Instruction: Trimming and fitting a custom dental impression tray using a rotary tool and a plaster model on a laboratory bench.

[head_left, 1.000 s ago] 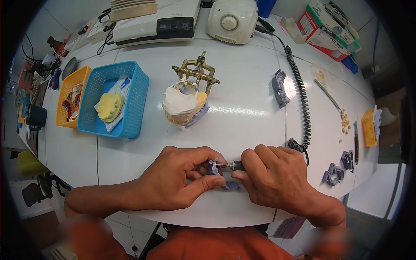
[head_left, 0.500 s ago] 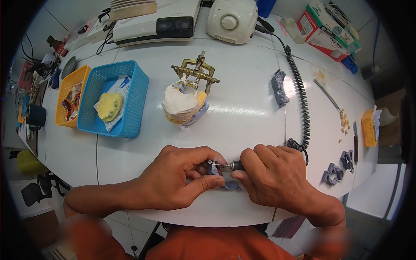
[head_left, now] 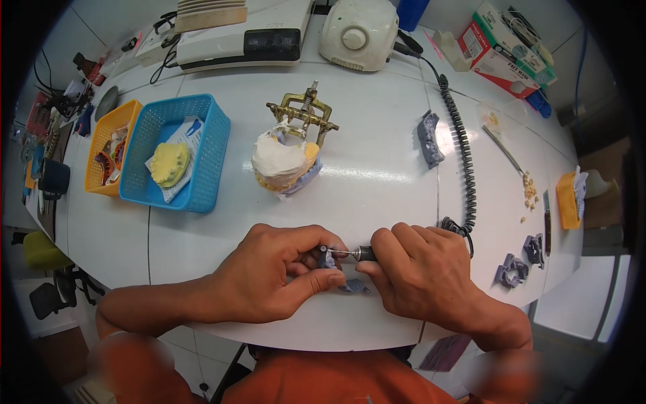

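Handwork near the middle of the table's near edge. Small grey-blue piece (head_left: 327,258) in the left hand (head_left: 266,269), just above the table (head_left: 377,202), pinched between curled fingertips and thumb. Probably held by the tips to leave its right side bare for the thin metal bit (head_left: 344,253). Black handpiece (head_left: 366,253) in the right hand (head_left: 422,271), fingers closed round the barrel, likely gripped close to the nose for fine control. Bit nearly level, aimed left at the piece; touching or just apart, cannot tell. Hands close together, presumably for steadiness. Coiled cord (head_left: 464,161) along the table's right part toward the far edge, perhaps to lie clear of the forearms. On looks: dull grey-blue, lumpy, uneven in outline, with a small pale round spot at the upper end; much hidden behind fingers. Similar in colour to the loose grey-blue fragment (head_left: 354,287) just right of the left thumb, closer to the near edge.
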Action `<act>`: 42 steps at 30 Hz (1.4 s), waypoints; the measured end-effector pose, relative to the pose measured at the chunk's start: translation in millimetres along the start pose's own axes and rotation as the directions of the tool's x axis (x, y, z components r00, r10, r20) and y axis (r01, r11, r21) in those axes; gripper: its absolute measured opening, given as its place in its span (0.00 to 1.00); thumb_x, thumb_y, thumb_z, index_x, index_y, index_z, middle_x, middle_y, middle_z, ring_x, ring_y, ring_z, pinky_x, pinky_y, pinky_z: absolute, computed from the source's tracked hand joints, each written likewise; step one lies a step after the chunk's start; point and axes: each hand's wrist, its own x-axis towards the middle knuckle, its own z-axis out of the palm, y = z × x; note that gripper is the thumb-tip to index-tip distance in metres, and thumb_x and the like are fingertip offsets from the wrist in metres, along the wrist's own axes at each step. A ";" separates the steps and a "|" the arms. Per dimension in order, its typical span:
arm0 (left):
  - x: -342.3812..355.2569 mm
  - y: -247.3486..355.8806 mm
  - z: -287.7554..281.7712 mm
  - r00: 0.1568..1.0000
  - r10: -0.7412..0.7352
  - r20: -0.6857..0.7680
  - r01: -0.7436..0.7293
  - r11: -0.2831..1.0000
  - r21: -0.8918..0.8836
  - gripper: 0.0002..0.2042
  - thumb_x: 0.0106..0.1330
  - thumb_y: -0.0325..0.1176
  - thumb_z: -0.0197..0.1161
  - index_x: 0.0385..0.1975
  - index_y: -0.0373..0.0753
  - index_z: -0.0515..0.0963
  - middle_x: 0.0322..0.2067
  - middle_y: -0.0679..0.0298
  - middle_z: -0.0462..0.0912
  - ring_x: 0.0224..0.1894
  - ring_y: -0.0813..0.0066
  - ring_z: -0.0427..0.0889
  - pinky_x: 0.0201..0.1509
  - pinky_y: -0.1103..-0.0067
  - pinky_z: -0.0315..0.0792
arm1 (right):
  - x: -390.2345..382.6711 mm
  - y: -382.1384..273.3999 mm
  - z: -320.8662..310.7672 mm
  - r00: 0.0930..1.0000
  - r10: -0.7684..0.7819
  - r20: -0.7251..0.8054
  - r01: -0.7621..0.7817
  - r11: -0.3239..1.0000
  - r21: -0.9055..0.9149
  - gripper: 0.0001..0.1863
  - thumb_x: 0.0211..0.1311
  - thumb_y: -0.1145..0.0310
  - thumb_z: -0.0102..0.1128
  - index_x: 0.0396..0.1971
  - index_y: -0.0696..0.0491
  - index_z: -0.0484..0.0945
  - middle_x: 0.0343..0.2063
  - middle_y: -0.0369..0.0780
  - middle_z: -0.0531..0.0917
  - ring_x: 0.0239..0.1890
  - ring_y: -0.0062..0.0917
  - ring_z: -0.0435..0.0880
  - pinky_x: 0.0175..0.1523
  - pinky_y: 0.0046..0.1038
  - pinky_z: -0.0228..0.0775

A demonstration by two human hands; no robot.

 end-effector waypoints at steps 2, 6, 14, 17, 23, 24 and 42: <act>0.0 -0.4 0.6 1.000 0.000 -0.004 0.000 1.000 -0.003 0.15 0.72 0.28 0.76 0.54 0.31 0.83 0.29 0.67 0.85 0.30 0.93 0.78 0.33 0.89 0.73 | 0.0 0.1 0.3 1.000 -0.005 -0.003 0.005 1.000 -0.003 0.19 0.70 0.54 0.71 0.28 0.50 0.74 0.18 0.34 0.72 0.16 0.25 0.78 0.23 0.29 0.69; 0.4 1.0 -0.1 1.000 0.005 -0.002 -0.005 1.000 0.008 0.15 0.71 0.28 0.76 0.53 0.31 0.84 0.28 0.67 0.85 0.29 0.93 0.78 0.32 0.89 0.72 | 0.3 -0.2 -0.1 1.000 -0.006 -0.008 0.006 1.000 -0.008 0.19 0.70 0.54 0.71 0.28 0.50 0.74 0.18 0.34 0.72 0.16 0.25 0.78 0.23 0.28 0.69; 0.7 -0.9 0.6 1.000 0.011 -0.007 -0.011 1.000 -0.005 0.15 0.71 0.28 0.76 0.54 0.30 0.83 0.30 0.66 0.86 0.31 0.92 0.80 0.35 0.89 0.76 | 0.5 -0.8 0.0 1.000 0.004 -0.002 -0.004 1.000 0.002 0.19 0.71 0.54 0.71 0.28 0.50 0.74 0.19 0.34 0.73 0.16 0.25 0.78 0.23 0.29 0.69; 0.6 -0.9 0.8 1.000 0.007 0.000 -0.007 1.000 0.003 0.15 0.72 0.27 0.75 0.54 0.30 0.83 0.31 0.66 0.87 0.31 0.92 0.81 0.35 0.89 0.76 | 0.7 -0.9 -0.5 1.000 0.003 0.001 -0.003 1.000 -0.001 0.19 0.72 0.54 0.70 0.29 0.50 0.74 0.19 0.34 0.73 0.16 0.25 0.78 0.24 0.29 0.70; 0.6 -0.4 0.6 1.000 0.003 0.003 -0.002 1.000 -0.005 0.15 0.72 0.27 0.75 0.54 0.30 0.83 0.31 0.66 0.87 0.31 0.92 0.81 0.35 0.89 0.76 | 0.3 -1.0 -1.7 1.000 -0.001 0.012 0.001 1.000 0.000 0.19 0.72 0.54 0.69 0.29 0.50 0.74 0.19 0.34 0.73 0.17 0.25 0.78 0.24 0.29 0.70; 0.6 -0.6 0.6 1.000 0.000 0.003 0.000 1.000 0.001 0.15 0.72 0.27 0.75 0.54 0.30 0.83 0.31 0.66 0.87 0.31 0.92 0.81 0.34 0.89 0.76 | 0.0 -1.4 -2.5 1.000 0.006 0.029 -0.007 1.000 0.010 0.18 0.71 0.56 0.70 0.29 0.51 0.74 0.20 0.35 0.73 0.18 0.26 0.79 0.24 0.30 0.69; 0.1 0.3 0.5 1.000 -0.003 -0.008 0.003 1.000 0.011 0.15 0.71 0.29 0.76 0.53 0.31 0.84 0.27 0.68 0.83 0.28 0.93 0.76 0.31 0.89 0.71 | 0.2 -1.5 -3.8 1.000 0.008 0.027 -0.009 1.000 0.016 0.18 0.70 0.56 0.71 0.29 0.51 0.74 0.20 0.35 0.73 0.18 0.26 0.78 0.24 0.30 0.68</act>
